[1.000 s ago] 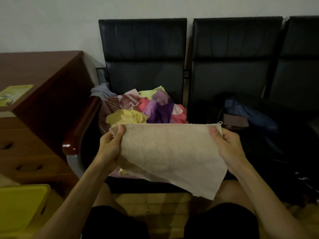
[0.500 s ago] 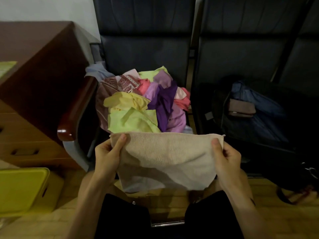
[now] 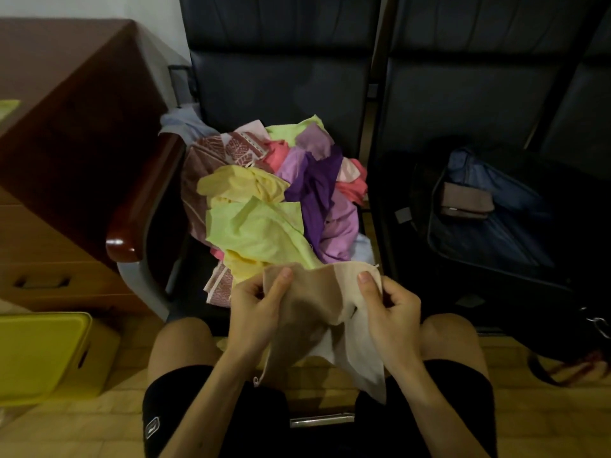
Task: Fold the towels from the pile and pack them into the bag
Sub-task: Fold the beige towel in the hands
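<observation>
Here, in the head view, the left hand (image 3: 261, 309) and the right hand (image 3: 393, 312) each pinch an upper corner of the beige towel (image 3: 317, 302), thumbs in front and fingers curled behind. The hands are near each other above the lap, so the cloth sags and bunches between them, probably to fold it in half. The pile of coloured towels (image 3: 264, 206) lies on the black chair (image 3: 281, 87) just beyond. The open bag (image 3: 496, 246) is to its right, within reach, with one folded brown towel (image 3: 466, 201) inside.

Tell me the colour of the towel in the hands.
The towel is beige; head view shows it.
</observation>
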